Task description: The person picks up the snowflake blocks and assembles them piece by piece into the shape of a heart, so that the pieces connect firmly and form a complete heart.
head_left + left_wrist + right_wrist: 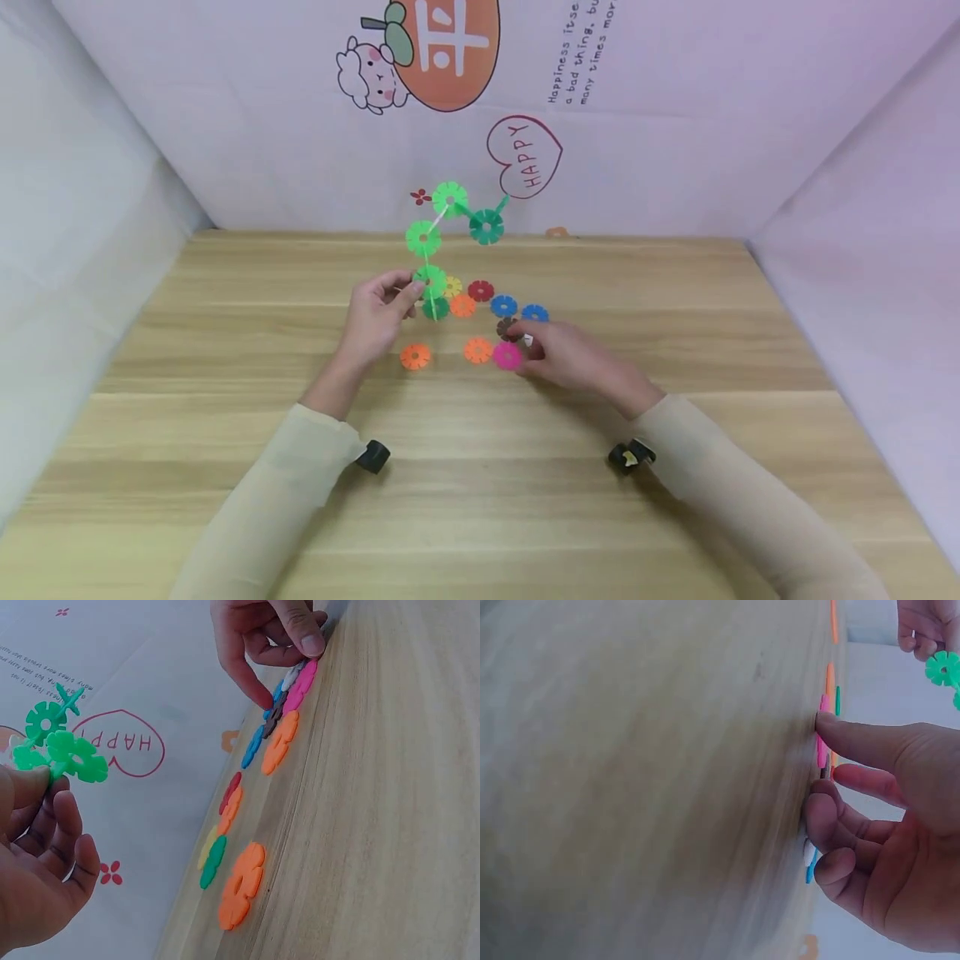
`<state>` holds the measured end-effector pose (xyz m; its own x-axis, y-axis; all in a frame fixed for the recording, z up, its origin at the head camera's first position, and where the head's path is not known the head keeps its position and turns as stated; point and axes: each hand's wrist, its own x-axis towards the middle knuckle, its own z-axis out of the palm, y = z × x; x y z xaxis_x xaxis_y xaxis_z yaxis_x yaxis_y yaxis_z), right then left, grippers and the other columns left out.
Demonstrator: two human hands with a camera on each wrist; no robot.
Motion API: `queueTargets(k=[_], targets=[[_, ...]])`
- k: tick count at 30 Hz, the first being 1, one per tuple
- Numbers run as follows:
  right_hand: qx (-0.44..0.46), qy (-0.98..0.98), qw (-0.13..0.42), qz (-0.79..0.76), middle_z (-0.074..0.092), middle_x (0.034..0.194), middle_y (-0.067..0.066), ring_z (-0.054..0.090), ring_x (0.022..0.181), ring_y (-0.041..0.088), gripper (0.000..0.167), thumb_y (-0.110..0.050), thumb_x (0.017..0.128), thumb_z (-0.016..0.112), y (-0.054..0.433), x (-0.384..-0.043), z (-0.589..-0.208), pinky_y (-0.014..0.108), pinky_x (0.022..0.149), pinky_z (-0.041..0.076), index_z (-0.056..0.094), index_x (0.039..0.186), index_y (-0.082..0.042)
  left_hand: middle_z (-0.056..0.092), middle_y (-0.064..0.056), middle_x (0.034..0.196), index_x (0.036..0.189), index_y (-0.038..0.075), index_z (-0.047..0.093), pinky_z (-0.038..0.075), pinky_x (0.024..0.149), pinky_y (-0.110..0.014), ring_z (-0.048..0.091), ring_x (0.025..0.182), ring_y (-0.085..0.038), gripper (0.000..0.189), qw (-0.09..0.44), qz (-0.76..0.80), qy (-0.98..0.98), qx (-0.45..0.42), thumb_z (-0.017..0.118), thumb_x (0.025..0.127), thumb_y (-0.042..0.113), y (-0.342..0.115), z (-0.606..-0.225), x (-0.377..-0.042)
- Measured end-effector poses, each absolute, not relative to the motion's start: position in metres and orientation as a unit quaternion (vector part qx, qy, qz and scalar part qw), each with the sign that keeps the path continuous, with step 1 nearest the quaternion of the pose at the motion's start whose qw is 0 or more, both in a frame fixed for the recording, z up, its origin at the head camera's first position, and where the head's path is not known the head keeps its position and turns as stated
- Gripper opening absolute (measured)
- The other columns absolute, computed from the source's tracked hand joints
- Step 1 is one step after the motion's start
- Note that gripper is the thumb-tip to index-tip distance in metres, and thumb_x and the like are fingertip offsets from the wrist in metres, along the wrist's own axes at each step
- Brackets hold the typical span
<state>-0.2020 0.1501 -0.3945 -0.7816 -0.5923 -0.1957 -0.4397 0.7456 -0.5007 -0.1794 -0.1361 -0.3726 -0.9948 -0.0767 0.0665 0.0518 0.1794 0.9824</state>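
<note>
My left hand (377,312) pinches a chain of slotted flower-shaped plastic discs and holds it up above the table. The light green discs (423,238) run upward and end in a darker green disc (486,226) with another set edge-on in it. Low over the table, my right hand (566,354) has thumb and index finger spread apart. The thumb is at the pink disc (507,357), and the index fingertip is at the brown disc (508,328). A white disc (528,340) is partly hidden by this hand. In the right wrist view, the other fingers curl loosely.
Loose discs lie flat around the hands: orange (415,357), another orange (477,350), red (481,291), blue (504,306), yellow (453,287) and dark green (435,307). Behind the wooden table (480,500) rises a printed white cloth (660,158).
</note>
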Motion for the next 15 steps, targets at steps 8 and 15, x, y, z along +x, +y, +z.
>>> queueTargets(k=[8, 15], targets=[[-0.316, 0.919, 0.163, -0.173, 0.069, 0.1, -0.001, 0.062, 0.088, 0.016, 0.055, -0.027, 0.096, 0.079, 0.143, -0.204, -0.384, 0.033, 0.081, 0.057, 0.059, 0.146, -0.014, 0.065, -0.007, 0.097, 0.123, -0.006, 0.07, 0.053, 0.073, -0.02, 0.057, 0.074, -0.01, 0.026, 0.064, -0.649, -0.758, 0.001, 0.066, 0.104, 0.011, -0.139, -0.369, -0.187], [-0.316, 0.906, 0.175, -0.221, 0.07, 0.095, 0.004, 0.062, 0.08, 0.02, 0.039, -0.027, 0.101, 0.073, 0.114, -0.221, -0.374, 0.036, 0.073, 0.055, 0.067, 0.136, -0.012, 0.067, -0.001, 0.095, 0.122, -0.009, 0.069, 0.054, 0.073, -0.021, 0.056, 0.07, -0.008, 0.025, 0.08, -0.664, -0.743, -0.016, 0.066, 0.103, 0.008, -0.136, -0.363, -0.194]])
